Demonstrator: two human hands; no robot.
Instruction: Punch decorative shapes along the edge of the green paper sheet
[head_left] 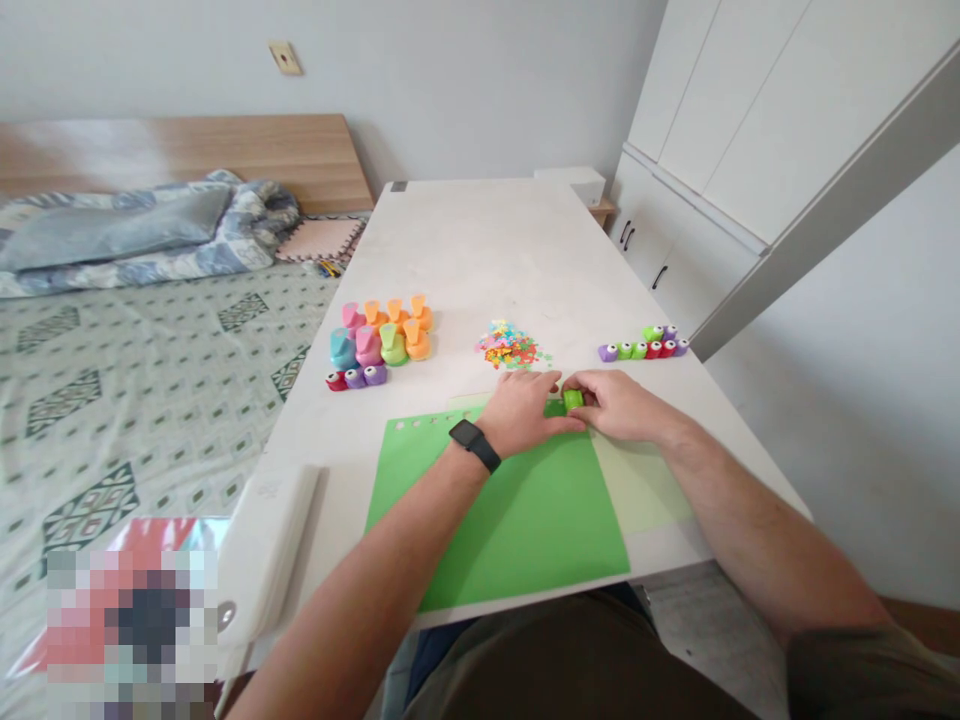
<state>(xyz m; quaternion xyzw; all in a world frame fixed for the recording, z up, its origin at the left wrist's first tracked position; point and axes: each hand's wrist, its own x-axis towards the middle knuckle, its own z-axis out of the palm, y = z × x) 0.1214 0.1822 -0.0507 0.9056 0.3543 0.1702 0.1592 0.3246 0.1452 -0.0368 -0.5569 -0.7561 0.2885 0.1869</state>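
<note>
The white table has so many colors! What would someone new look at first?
The bright craft punches would pop out first, clustered in orange, pink, teal and green on the left of the white table. Next comes the little pile of colored paper cutouts in the middle. Nearer you, the left hand and right hand meet on a green paper sheet, the right hand pinching a small green craft punch.

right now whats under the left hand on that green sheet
The left hand rests on a green paper sheet; the sheet shows around it, but whatever lies beneath the palm is covered.
</note>
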